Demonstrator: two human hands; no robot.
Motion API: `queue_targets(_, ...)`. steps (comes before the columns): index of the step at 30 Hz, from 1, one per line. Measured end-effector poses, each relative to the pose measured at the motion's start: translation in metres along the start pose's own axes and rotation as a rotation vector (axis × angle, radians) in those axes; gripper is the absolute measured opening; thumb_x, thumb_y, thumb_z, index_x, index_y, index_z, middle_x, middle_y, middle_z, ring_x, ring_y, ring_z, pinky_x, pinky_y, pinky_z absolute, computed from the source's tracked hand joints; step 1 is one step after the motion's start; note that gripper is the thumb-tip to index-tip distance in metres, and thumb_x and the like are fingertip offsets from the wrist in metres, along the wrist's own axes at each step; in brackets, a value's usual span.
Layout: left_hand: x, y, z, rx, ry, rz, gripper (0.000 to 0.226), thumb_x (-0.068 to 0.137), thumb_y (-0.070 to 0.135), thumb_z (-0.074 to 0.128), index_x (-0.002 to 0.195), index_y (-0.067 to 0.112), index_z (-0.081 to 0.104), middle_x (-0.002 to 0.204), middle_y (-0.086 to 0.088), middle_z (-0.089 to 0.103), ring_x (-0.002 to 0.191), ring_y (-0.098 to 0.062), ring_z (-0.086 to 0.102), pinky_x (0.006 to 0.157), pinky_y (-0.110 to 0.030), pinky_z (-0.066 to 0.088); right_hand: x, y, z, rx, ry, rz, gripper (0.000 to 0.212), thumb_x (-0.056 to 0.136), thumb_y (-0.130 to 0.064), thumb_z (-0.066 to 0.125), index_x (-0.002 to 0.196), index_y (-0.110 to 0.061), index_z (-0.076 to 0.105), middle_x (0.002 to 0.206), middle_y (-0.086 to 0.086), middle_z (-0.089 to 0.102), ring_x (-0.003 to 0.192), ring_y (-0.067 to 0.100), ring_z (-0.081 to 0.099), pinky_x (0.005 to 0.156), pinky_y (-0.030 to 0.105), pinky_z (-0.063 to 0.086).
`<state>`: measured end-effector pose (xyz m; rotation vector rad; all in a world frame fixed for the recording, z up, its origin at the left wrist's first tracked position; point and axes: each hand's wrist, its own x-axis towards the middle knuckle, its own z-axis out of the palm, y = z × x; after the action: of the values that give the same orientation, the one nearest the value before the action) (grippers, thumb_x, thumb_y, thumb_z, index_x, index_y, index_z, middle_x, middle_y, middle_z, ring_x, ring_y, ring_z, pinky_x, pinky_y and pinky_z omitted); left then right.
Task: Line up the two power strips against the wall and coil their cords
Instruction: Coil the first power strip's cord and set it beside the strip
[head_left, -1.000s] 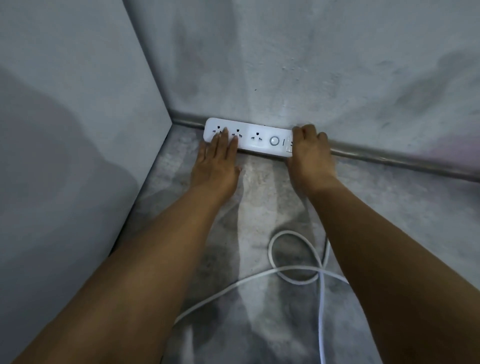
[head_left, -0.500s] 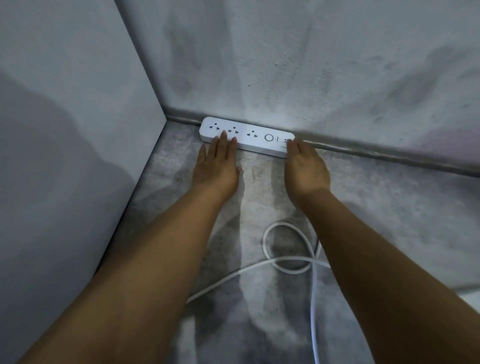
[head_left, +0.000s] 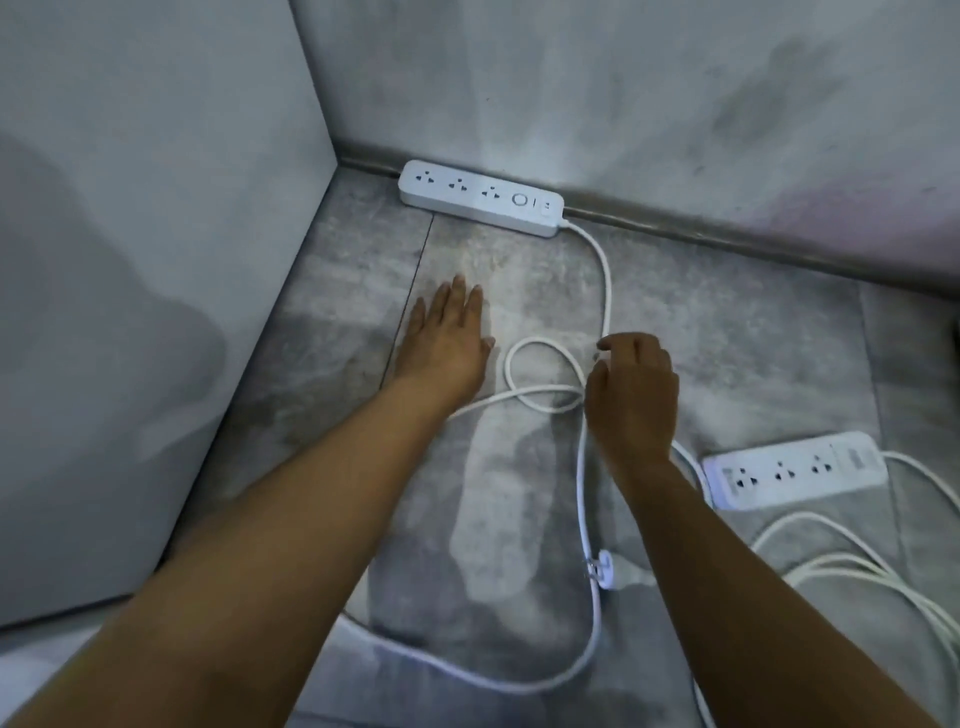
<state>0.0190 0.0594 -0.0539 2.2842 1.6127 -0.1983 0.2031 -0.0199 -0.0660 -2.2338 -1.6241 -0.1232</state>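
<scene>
The first power strip (head_left: 480, 198) lies flush along the skirting of the back wall (head_left: 623, 104), at twelve o'clock from both hands and well apart from them. Its cord (head_left: 605, 280) runs down from its right end into a loop (head_left: 540, 371) between the hands. The left hand (head_left: 444, 345) is flat on the floor (head_left: 727, 338), fingers spread, holding nothing. The right hand (head_left: 631, 395) hovers curled over the cord, fingers loose; whether it touches is unclear. Half a second ago both hands pressed against the strip; now they are drawn back. At four o'clock from the right hand a second power strip (head_left: 795, 467) lies away from the wall, its cord (head_left: 857, 566) tangled beside it, a plug (head_left: 602, 566) near the right forearm.
</scene>
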Motion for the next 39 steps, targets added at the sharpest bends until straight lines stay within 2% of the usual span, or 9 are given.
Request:
queue_targets(4,-0.038,0.011,0.011,-0.054,0.012,0.032,0.062,0.104,0.037,0.030,0.155,0.011,0.006,0.164,-0.012,-0.001,0.151,-0.025,0.000,0.122,-0.042,0.000,-0.049,0.010,-0.026,-0.043,-0.101,0.198,0.031,0.079,-0.008,0.063,0.110,-0.012,0.064,0.108,0.016,0.060,0.098,0.039,0.058,0.078,0.045,0.045)
queue_targets(6,-0.052,0.014,0.017,-0.056,0.052,0.064,0.059,0.103,0.037,0.036,0.153,0.010,0.018,0.161,-0.014,0.017,0.148,-0.028,0.016,0.121,-0.043,0.008,-0.070,0.017,-0.035,-0.060,-0.107,0.272,0.029,0.080,-0.009,0.062,0.109,-0.010,0.062,0.107,0.018,0.059,0.098,0.041,0.057,0.080,0.047,0.043)
queue_targets(9,-0.066,0.019,0.021,-0.001,0.122,0.099,0.046,0.099,0.035,0.045,0.138,0.009,0.043,0.136,-0.015,0.049,0.124,-0.033,0.045,0.103,-0.041,0.032,-0.095,0.023,-0.044,-0.101,-0.116,0.307,0.018,0.081,-0.014,0.057,0.097,-0.010,0.064,0.094,0.017,0.063,0.087,0.041,0.061,0.074,0.045,0.045)
queue_targets(12,-0.075,0.019,0.025,0.057,0.104,0.059,0.034,0.098,0.030,0.047,0.124,0.009,0.051,0.123,-0.014,0.054,0.113,-0.033,0.050,0.089,-0.041,0.039,-0.112,0.025,-0.050,-0.156,-0.195,0.273,0.019,0.083,-0.021,0.046,0.084,-0.011,0.062,0.080,0.014,0.066,0.078,0.039,0.063,0.067,0.041,0.045)
queue_targets(15,-0.079,0.016,0.030,0.084,0.070,-0.035,0.026,0.097,0.020,0.048,0.119,0.009,0.053,0.122,-0.015,0.053,0.113,-0.033,0.049,0.089,-0.042,0.041,-0.122,0.032,-0.053,-0.131,-0.343,0.334,0.020,0.093,-0.026,0.042,0.100,-0.013,0.055,0.093,0.013,0.069,0.089,0.036,0.065,0.075,0.040,0.047)
queue_targets(19,-0.081,0.012,0.037,0.118,0.060,-0.091,0.026,0.097,0.015,0.044,0.120,0.007,0.052,0.125,-0.016,0.051,0.116,-0.033,0.047,0.093,-0.042,0.039,-0.131,0.037,-0.062,-0.079,-0.484,0.617,0.040,0.097,-0.030,0.038,0.135,-0.016,0.037,0.120,0.016,0.064,0.106,0.037,0.063,0.084,0.039,0.044)
queue_targets(23,-0.085,0.017,0.032,-0.176,0.203,-0.109,0.031,0.104,0.024,0.035,0.125,0.003,0.039,0.113,-0.020,0.058,0.096,-0.037,0.058,0.073,-0.043,0.043,-0.143,0.037,-0.063,-0.048,-0.474,0.762,0.060,0.099,-0.034,0.038,0.151,-0.010,0.017,0.138,0.019,0.050,0.119,0.042,0.055,0.094,0.045,0.044)
queue_targets(32,-0.093,0.027,-0.012,-0.672,0.618,-0.187,0.027,0.105,0.032,0.031,0.109,0.006,0.037,0.074,-0.003,0.050,0.057,-0.019,0.047,0.054,-0.032,0.032,-0.138,0.029,-0.060,0.121,-0.350,0.851,0.065,0.091,-0.009,0.050,0.148,-0.001,0.019,0.138,0.024,0.041,0.115,0.045,0.055,0.091,0.043,0.046)
queue_targets(39,-0.091,0.012,-0.017,-0.605,0.639,-0.267,0.029,0.105,0.032,0.031,0.118,0.011,0.048,0.089,-0.001,0.054,0.072,-0.020,0.047,0.064,-0.031,0.033,-0.121,0.026,-0.058,0.240,-0.336,0.823,0.028,0.090,-0.024,0.050,0.113,-0.010,0.057,0.117,0.015,0.062,0.105,0.036,0.062,0.086,0.038,0.045)
